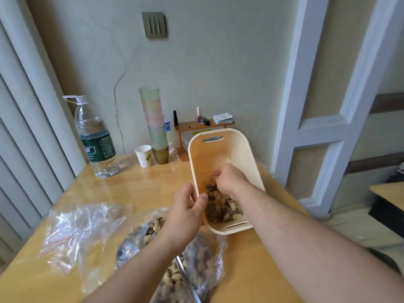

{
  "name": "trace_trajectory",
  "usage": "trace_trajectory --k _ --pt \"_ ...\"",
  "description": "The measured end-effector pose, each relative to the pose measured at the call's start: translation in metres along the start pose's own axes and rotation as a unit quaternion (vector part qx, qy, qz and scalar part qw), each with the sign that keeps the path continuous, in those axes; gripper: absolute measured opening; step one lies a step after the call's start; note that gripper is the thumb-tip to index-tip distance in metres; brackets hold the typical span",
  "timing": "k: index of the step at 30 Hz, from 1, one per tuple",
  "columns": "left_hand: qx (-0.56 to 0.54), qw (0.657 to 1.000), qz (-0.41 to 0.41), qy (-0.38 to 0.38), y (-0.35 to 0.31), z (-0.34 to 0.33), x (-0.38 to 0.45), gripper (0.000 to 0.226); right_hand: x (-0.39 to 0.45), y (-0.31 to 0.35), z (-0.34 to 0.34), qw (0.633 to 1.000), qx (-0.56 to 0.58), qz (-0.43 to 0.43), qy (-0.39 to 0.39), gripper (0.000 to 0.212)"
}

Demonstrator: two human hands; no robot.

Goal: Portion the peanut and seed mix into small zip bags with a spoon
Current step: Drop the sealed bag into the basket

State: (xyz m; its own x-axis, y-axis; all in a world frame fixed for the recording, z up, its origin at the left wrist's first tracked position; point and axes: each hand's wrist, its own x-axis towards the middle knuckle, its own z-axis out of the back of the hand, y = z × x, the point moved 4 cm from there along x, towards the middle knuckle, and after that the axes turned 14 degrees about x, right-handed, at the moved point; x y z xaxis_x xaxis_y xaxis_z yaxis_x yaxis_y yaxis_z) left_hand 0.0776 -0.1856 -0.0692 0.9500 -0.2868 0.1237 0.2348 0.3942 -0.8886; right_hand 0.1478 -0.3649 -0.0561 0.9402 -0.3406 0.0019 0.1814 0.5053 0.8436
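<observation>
The right hand (228, 179) is pinching the red zip top of a filled small bag (223, 206) inside the cream tub (244, 149) while the left hand (188, 206) is gripping the tub's rim, so a loose pinch may be letting nuts spill out below the fingers.

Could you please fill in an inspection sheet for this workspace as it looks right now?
Surface: wooden table, glossy.
Job's things: cream bin tilted, filled zip bag inside; big bag of mix with spoon in it; empty zip bags.
Clutter: water bottle, paper cup, stacked cups, small shelf.
Grippers: left hand grips the bin's rim; right hand pinches the bag's top.
Cables: nothing seen.
Surroundings: cracked wall, door frame.
</observation>
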Motion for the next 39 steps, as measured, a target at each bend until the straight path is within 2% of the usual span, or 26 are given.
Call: trace_trajectory --k 3,4,6,8,10,11,15,19,21,24,27,33,35,37,39 --pt "-0.029 1.000 0.008 0.007 0.001 0.000 0.001 0.029 -0.008 0.005 0.004 0.996 0.091 -0.004 -0.021 0.026" --pt "-0.032 0.999 0.008 0.005 0.002 0.000 0.002 0.028 -0.012 0.008 0.007 0.995 0.092 0.012 -0.038 0.026" --pt "-0.042 0.999 0.015 0.006 0.004 -0.001 0.005 0.028 -0.021 0.015 0.011 0.997 0.007 0.063 -0.048 0.017" --pt "-0.051 0.999 0.018 0.001 0.002 -0.001 0.006 0.029 -0.031 0.020 0.004 0.993 -0.071 0.093 0.014 0.016" --pt "-0.066 0.997 0.029 -0.005 0.001 0.000 0.006 0.028 -0.037 0.021 -0.006 0.988 -0.098 0.088 0.080 0.021" --pt "-0.071 0.997 0.034 -0.011 0.000 0.001 0.007 0.028 -0.039 0.023 -0.007 0.987 -0.101 0.086 0.088 0.023" --pt "-0.019 0.997 0.057 -0.053 -0.004 0.004 0.019 0.034 -0.042 0.034 0.010 0.994 -0.026 0.106 0.016 0.029" --pt "0.024 0.994 0.078 -0.070 -0.005 0.006 0.045 0.036 -0.051 0.051 0.033 0.979 0.025 0.197 -0.038 0.021" --pt "0.035 0.993 0.086 -0.068 -0.002 0.008 0.059 0.034 -0.066 0.054 0.037 0.969 0.079 0.231 -0.034 0.019" --pt "0.030 0.994 0.100 -0.042 0.009 0.013 0.074 0.033 -0.093 0.052 0.021 0.958 0.139 0.252 0.012 0.025" --pt "0.003 0.997 0.066 -0.027 0.018 0.029 0.070 0.030 -0.112 0.046 -0.011 0.948 0.171 0.261 0.064 0.022" --pt "0.076 0.996 -0.026 -0.050 0.025 0.086 0.006 0.016 -0.117 0.036 -0.072 0.938 0.189 0.232 0.173 0.019" --pt "0.158 0.983 -0.047 -0.075 0.026 0.114 -0.018 0.013 -0.112 0.032 -0.082 0.943 0.161 0.225 0.186 0.021" --pt "0.289 0.948 -0.075 -0.112 0.033 0.146 -0.033 0.010 -0.109 0.028 -0.088 0.945 0.123 0.242 0.181 0.027" --pt "0.411 0.897 -0.069 -0.146 0.053 0.179 -0.035 0.012 -0.110 0.024 -0.094 0.943 0.115 0.264 0.166 0.024"
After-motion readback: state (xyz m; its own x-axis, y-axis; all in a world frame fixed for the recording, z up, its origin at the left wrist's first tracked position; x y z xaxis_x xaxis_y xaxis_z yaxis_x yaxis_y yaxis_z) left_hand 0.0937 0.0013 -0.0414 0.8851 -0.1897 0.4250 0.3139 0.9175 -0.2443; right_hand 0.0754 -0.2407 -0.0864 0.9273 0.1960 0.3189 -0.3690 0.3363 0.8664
